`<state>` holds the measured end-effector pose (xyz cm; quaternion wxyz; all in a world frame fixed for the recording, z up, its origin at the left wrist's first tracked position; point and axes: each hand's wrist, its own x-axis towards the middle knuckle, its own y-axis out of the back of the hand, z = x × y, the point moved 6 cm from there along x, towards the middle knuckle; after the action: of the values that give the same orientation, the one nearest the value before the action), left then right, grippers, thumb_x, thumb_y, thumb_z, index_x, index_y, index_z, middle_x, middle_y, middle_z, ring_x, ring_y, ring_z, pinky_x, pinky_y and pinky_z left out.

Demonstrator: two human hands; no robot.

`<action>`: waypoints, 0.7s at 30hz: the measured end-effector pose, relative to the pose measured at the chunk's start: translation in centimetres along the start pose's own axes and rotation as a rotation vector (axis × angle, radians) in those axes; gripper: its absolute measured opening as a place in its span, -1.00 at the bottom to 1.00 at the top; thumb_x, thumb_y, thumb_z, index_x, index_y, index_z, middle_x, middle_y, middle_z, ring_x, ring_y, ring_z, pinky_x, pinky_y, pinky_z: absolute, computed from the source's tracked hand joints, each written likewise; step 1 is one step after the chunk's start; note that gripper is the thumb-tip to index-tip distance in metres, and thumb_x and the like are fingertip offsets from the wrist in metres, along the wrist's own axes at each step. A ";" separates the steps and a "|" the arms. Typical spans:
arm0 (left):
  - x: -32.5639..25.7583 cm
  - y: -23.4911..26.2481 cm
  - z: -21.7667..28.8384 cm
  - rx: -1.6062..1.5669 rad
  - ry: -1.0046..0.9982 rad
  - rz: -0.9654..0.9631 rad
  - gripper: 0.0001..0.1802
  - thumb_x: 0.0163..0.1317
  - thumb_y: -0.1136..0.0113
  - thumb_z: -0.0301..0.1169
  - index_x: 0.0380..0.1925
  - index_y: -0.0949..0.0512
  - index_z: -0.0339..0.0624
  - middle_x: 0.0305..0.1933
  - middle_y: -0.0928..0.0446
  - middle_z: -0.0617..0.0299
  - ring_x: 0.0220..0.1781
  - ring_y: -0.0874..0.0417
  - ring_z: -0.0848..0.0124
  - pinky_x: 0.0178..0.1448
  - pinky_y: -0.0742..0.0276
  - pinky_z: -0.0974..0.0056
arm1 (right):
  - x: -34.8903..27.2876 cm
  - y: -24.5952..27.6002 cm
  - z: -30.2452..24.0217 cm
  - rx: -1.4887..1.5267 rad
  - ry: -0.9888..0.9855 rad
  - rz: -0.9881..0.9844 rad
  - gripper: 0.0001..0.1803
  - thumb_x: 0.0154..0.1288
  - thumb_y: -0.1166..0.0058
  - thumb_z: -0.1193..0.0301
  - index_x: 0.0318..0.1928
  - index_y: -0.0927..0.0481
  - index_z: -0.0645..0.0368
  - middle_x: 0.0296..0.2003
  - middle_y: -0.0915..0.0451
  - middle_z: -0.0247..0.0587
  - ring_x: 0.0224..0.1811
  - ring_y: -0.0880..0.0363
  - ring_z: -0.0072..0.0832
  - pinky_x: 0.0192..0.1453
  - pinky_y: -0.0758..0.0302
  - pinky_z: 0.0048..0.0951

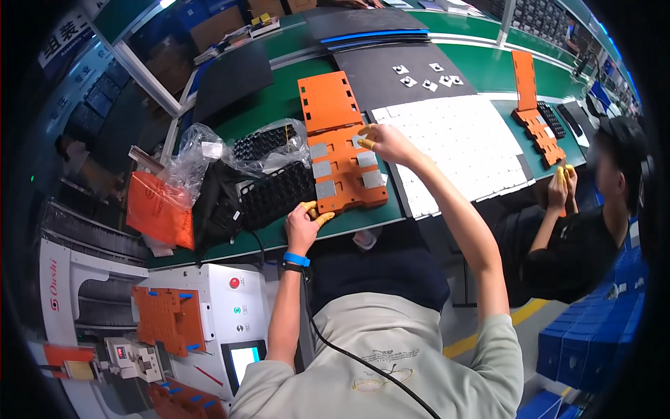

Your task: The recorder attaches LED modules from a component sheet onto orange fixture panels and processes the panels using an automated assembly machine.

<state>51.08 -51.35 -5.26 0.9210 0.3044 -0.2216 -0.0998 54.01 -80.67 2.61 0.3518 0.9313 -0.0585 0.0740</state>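
An orange slotted fixture with a raised hinged lid lies on the green bench before me. Small square grey plates sit in its recesses in two columns. My left hand, fingers apart and tipped with yellow finger covers, rests at the near left corner of the fixture. At its upper right, my right hand has thumb and forefinger curled on the edge of the topmost grey plate, partly covering it. Black multi-cell trays lie left of the fixture, one in clear plastic.
Right of the fixture is a white sheet of squares; small white pieces with black knobs lie beyond it. Orange and clear bags lie left. A white machine stands below them. A co-worker sits at right. A black cable crosses my front.
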 end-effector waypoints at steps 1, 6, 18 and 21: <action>-0.1 0.1 0.0 0.024 0.012 0.001 -0.49 -0.14 -0.68 -0.25 -0.22 -0.69 -0.30 -0.59 -0.33 0.30 -0.61 -0.19 0.49 -0.51 -0.20 0.30 | 0.0 -0.3 -0.1 -0.025 -0.033 0.011 -0.58 0.37 -0.20 0.24 0.07 -0.66 0.31 -0.13 -0.73 0.13 -0.10 -0.75 -0.12 0.03 -0.63 -0.20; 0.0 0.0 -0.1 0.095 0.027 -0.018 -0.43 -0.14 -0.66 -0.16 -0.22 -0.69 -0.35 -0.53 -0.36 0.17 -0.61 -0.29 0.33 -0.47 -0.27 0.18 | -0.2 -0.4 -0.7 -0.279 -0.078 0.122 -0.69 0.30 -0.25 0.25 -0.32 -0.71 0.30 -0.41 -0.70 0.11 -0.27 -0.71 0.02 -0.12 -0.61 -0.08; 0.6 0.3 0.4 0.150 0.058 -0.066 -0.42 -0.10 -0.64 -0.15 -0.20 -0.66 -0.39 -0.37 -0.58 -0.03 -0.41 -0.59 0.02 -0.34 -0.52 0.08 | 1.2 -3.8 5.3 -0.467 -0.277 0.210 -0.64 0.40 -0.09 0.21 -0.23 -0.48 0.33 -0.38 -0.65 0.24 -0.28 -0.67 0.14 -0.21 -0.58 0.07; 1.2 0.3 1.1 0.101 -0.059 -0.009 -0.40 -0.12 -0.66 -0.20 -0.17 -0.65 -0.43 -0.47 -0.42 0.10 -0.64 -0.30 0.30 -0.51 -0.24 0.17 | 2.5 -4.8 5.5 -0.548 -0.310 0.219 -0.73 0.36 -0.03 0.28 -0.31 -0.51 0.29 -0.48 -0.67 0.15 -0.39 -0.69 0.08 -0.25 -0.59 0.00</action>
<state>51.65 -52.04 -3.89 0.8971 0.3485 -0.2518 -0.1015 57.74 -80.89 -4.09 0.5660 0.7905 -0.2288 -0.0494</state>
